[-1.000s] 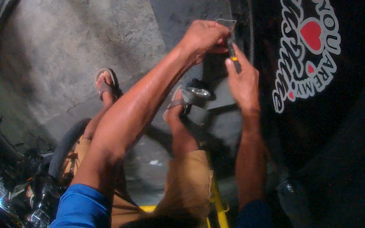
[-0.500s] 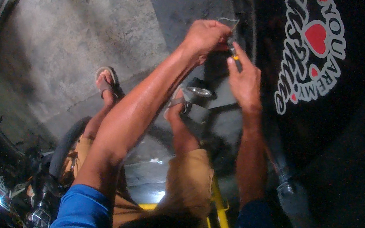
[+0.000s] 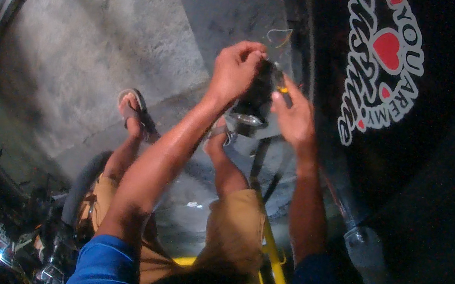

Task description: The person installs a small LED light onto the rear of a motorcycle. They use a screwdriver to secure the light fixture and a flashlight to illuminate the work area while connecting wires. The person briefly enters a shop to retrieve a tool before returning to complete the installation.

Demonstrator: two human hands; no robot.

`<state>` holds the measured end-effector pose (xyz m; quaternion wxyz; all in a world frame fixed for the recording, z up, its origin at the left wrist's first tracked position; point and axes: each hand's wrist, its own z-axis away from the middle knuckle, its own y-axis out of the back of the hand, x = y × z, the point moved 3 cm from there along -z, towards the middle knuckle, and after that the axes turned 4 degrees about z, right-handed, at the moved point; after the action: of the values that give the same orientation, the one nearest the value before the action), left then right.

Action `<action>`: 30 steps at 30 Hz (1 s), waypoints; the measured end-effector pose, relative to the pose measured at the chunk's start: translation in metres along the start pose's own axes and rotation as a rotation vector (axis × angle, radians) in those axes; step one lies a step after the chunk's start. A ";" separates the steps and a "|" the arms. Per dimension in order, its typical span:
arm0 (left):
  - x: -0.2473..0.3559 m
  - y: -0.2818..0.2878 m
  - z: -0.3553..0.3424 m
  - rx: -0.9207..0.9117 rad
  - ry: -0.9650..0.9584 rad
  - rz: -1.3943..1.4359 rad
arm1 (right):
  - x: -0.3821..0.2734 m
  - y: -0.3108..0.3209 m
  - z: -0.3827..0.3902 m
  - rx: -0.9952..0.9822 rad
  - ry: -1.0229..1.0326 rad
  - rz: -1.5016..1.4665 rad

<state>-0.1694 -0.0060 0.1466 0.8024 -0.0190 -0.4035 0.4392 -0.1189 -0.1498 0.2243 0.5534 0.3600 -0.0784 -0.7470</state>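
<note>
The left hand [image 3: 237,72] is closed around the top of a dark, roughly cylindrical part [image 3: 258,96], its fingers curled over the upper end. The part is black along its body and ends below in a round, shiny metal rim [image 3: 247,120] that faces downward, just under the left hand's wrist. Too little light falls on it to tell what kind of part it is, or whether anything sits inside the rim.

The right hand [image 3: 295,115] is just to the right of the part, its fingers partly curled and its fingertips against the part's side. Between thumb and forefinger it pinches a small thing with a yellow-orange end [image 3: 284,90]; its shape is too small to make out.

Above both hands a thin bent wire [image 3: 279,34] lies against the grey concrete floor [image 3: 105,53]. To the right of the right hand rises a large black panel [image 3: 446,174] bearing a white-and-red sticker [image 3: 384,59]. Below the hands are the person's knees in tan shorts [image 3: 235,225], a sandalled foot [image 3: 133,111] to the lower left, and a yellow frame tube [image 3: 274,261] beside the right forearm.
</note>
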 end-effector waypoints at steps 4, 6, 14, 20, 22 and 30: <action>0.009 -0.005 0.000 0.069 -0.143 -0.133 | 0.012 -0.006 -0.007 -0.006 0.018 -0.191; 0.009 -0.010 -0.002 0.043 -0.100 -0.081 | 0.011 -0.007 -0.009 -0.009 0.030 -0.232; 0.002 -0.022 -0.010 -0.030 -0.117 0.087 | -0.012 0.007 -0.013 0.001 -0.002 -0.046; 0.001 -0.020 -0.006 -0.008 -0.196 0.114 | -0.027 0.007 -0.011 0.008 0.060 -0.066; 0.003 -0.020 -0.005 -0.006 -0.218 0.141 | -0.019 0.004 -0.016 0.043 0.059 -0.051; 0.003 -0.019 -0.009 0.028 -0.199 0.162 | -0.027 0.004 -0.017 0.009 0.078 -0.047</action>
<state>-0.1491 -0.0122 0.1494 0.7204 0.0034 -0.4723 0.5079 -0.1015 -0.1229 0.2260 0.5366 0.3931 -0.0517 -0.7449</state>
